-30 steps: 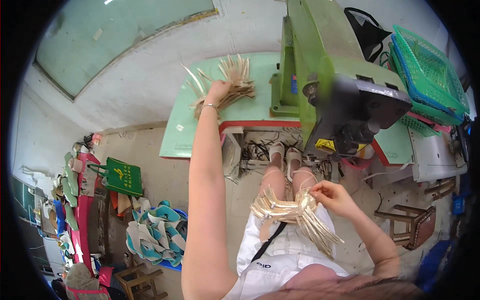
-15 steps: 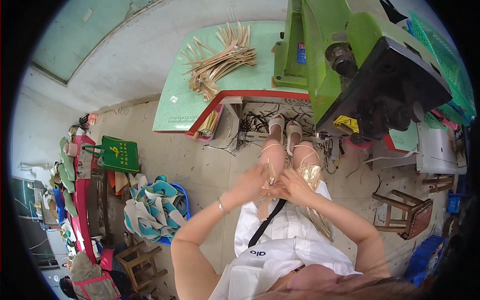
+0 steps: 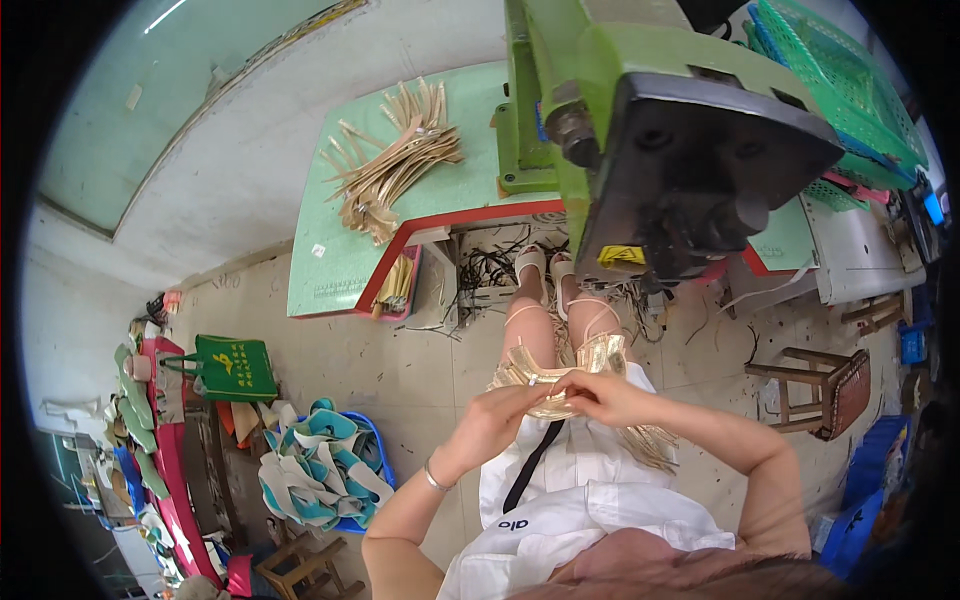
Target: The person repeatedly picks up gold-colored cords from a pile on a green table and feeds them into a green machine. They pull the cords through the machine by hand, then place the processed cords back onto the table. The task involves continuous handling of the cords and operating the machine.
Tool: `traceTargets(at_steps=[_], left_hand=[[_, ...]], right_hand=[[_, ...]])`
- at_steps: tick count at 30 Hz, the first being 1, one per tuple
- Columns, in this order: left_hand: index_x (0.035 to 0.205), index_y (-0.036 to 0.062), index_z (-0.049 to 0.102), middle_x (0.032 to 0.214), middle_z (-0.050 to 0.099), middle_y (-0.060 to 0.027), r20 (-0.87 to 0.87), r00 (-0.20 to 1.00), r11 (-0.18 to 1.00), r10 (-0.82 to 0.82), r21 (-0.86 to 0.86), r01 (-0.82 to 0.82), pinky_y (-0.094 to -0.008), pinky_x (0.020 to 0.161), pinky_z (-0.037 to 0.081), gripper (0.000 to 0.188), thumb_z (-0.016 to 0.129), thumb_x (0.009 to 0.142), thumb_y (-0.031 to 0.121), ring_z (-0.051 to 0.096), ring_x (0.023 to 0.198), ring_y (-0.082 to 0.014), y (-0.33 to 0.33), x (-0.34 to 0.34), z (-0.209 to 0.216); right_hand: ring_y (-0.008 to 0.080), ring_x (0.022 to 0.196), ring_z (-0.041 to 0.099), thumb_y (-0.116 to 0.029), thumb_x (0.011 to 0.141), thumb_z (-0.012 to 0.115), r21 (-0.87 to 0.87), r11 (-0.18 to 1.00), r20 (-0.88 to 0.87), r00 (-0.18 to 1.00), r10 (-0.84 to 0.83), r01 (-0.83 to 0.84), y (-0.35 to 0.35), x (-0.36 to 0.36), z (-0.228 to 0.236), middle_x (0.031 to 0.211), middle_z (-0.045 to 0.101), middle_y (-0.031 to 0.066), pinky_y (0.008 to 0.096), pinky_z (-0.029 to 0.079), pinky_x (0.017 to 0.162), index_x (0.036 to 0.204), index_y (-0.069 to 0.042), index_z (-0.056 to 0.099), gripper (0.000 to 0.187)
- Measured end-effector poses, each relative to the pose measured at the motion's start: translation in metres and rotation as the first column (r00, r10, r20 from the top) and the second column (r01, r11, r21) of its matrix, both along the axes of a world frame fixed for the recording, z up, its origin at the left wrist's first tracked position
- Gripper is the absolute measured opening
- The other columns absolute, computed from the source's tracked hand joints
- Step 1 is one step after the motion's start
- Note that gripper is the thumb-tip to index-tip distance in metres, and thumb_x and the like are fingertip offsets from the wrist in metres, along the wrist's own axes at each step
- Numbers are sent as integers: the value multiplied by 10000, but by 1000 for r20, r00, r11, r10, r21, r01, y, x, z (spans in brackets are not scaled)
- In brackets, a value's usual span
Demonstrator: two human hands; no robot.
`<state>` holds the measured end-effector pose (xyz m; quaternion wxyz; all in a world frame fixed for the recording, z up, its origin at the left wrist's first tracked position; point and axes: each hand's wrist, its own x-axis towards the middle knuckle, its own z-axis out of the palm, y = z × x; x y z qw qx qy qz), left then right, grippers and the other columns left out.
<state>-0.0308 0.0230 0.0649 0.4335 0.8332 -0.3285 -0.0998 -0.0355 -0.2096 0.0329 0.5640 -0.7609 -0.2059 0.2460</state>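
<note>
My left hand [image 3: 497, 415], with a silver bracelet at the wrist, is closed on a shiny gold strap piece [image 3: 522, 366] above my lap. Opposite it, the fingers of my right hand [image 3: 603, 396] pinch the same piece, and the two hands nearly meet. Just beyond my right hand, a gold bundle of strap pieces [image 3: 603, 354] rests over my knee. Several thin gold strip ends [image 3: 650, 447] hang past my right thigh. My fingers hide part of the piece between them.
Ahead stands a green table [image 3: 330, 245] with a pile of gold strips [image 3: 400, 165]. A large green and black machine [image 3: 700, 150] looms at right front. On the left are a blue basket [image 3: 381, 445] of teal and white pieces and a green bag [image 3: 235, 368]; a wooden stool [image 3: 830, 390] is at right.
My hands have shifted slightly lower, and the gold strap piece now spreads out more visibly beyond my fingers. The whole view has tilted a little.
</note>
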Motion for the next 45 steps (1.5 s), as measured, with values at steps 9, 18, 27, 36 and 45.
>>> traceTargets(at_steps=[9, 18, 27, 36, 45], left_hand=[[900, -29, 652, 748, 646, -61, -705, 705, 888, -81, -372, -271, -179, 580, 451, 137, 581, 880, 87, 570, 653, -69, -59, 52, 64], [792, -13, 667, 694, 633, -38, -697, 707, 754, -117, -526, -393, -196, 564, 449, 201, 561, 901, 119, 553, 602, -61, -83, 59, 76], [787, -27, 657, 683, 625, -62, -674, 738, 706, -44, -544, -454, -204, 558, 414, 208, 550, 895, 115, 540, 590, -82, -83, 53, 76], [796, -34, 658, 694, 625, -82, -674, 736, 674, -66, -574, -465, -211, 560, 418, 205, 554, 888, 117, 544, 589, -95, -89, 53, 75], [808, -21, 647, 658, 585, -38, -662, 742, 544, 106, -586, -600, -193, 512, 383, 168, 572, 871, 116, 512, 561, -78, -49, 59, 70]], right_hand=[[109, 605, 560, -168, 769, 687, -248, 961, 213, 961, 178, -123, -80, 80, 175, 729, 649, 55, 261, 445, 562, 861, -41, 691, 157], [128, 701, 597, -275, 713, 770, -471, 873, 359, 877, 319, -125, -100, 137, 200, 780, 663, 41, 264, 472, 640, 866, -53, 670, 288], [114, 689, 605, -250, 732, 758, -407, 890, 355, 863, 361, -205, -98, 145, 198, 778, 669, 30, 248, 475, 640, 887, -48, 664, 272], [120, 731, 607, -252, 743, 750, -474, 857, 490, 748, 448, -202, -102, 150, 200, 827, 670, 37, 256, 478, 668, 935, -40, 650, 303], [144, 822, 596, -232, 764, 732, -303, 914, 347, 862, 370, -270, -86, 140, 196, 928, 660, 65, 272, 470, 741, 1028, -39, 614, 347]])
